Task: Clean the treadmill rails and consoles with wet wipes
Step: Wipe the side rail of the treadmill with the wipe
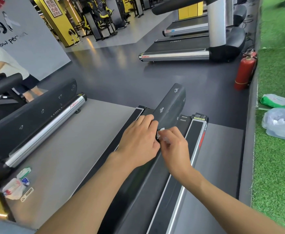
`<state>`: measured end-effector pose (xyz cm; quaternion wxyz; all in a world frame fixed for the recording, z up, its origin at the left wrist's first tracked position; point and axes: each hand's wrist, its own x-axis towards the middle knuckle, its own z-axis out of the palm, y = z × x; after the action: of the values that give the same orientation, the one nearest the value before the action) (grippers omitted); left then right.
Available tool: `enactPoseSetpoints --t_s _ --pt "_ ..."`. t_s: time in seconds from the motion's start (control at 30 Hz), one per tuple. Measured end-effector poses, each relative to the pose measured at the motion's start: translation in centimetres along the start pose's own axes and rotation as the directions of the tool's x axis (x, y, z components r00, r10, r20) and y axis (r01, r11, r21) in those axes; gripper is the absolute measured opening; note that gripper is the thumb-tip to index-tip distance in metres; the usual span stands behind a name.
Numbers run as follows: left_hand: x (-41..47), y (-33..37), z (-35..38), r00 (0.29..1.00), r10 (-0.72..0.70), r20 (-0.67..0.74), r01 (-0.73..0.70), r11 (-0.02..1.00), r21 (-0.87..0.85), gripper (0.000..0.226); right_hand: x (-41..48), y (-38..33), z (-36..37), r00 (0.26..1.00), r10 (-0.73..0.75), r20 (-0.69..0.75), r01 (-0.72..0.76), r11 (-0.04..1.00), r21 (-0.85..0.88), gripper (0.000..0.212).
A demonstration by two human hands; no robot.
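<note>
Furthest left, another person (pixel 6 65) bends over a machine. Below, on the grey mat (pixel 70 149), lie a green-and-white wipe packet (pixel 24 173) and a crumpled plastic bag (pixel 13 189). Next comes the neighbouring treadmill's silver side rail (pixel 47 130). At the centre a black handrail (pixel 172 102) slopes away from the camera. The left hand (pixel 138 139) lies on it and holds it, fingers bent over its far edge. Just beside that hand, the right hand (pixel 174 147) pinches a small white wet wipe (pixel 161 133) in curled fingers, with the wipe against the handrail's surface. To their right runs this treadmill's own silver rail (pixel 187 166). Further right a red fire extinguisher (pixel 244 71) stands at the edge of green turf (pixel 276 166). On the turf rest a green-and-white pack (pixel 276 101) and a clear bag (pixel 281 124).
</note>
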<state>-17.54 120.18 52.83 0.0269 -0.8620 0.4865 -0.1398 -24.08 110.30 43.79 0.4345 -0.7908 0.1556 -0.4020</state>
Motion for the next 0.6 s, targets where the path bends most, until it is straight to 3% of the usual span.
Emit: enactPoseSetpoints --t_s 0.13,0.27,0.37,0.5,0.6 --pt "0.2 -0.2 0.5 1.0 0.001 -0.009 -0.001 1.0 -0.018 0.031 0.4 0.7 0.2 0.979 0.2 -0.038 -0.197 0.978 0.065 0.019" --pt "0.2 -0.1 0.5 1.0 0.001 -0.014 -0.001 1.0 -0.027 0.034 -0.6 1.3 0.8 0.972 0.234 -0.026 -0.232 0.971 0.061 0.015" --pt "0.3 -0.1 0.6 1.0 0.0 -0.016 -0.001 1.0 -0.028 0.031 -0.1 2.0 0.9 0.919 0.394 -0.029 -0.39 0.916 0.092 0.013" --pt "0.3 -0.1 0.6 1.0 0.002 -0.008 -0.003 1.0 -0.019 0.03 -1.1 2.7 1.5 0.893 0.45 0.017 -0.45 0.889 0.091 0.01" --pt "0.3 -0.1 0.7 1.0 0.005 -0.01 -0.005 1.0 -0.023 0.031 -0.6 3.6 1.8 0.818 0.574 0.047 -0.574 0.806 0.142 0.015"
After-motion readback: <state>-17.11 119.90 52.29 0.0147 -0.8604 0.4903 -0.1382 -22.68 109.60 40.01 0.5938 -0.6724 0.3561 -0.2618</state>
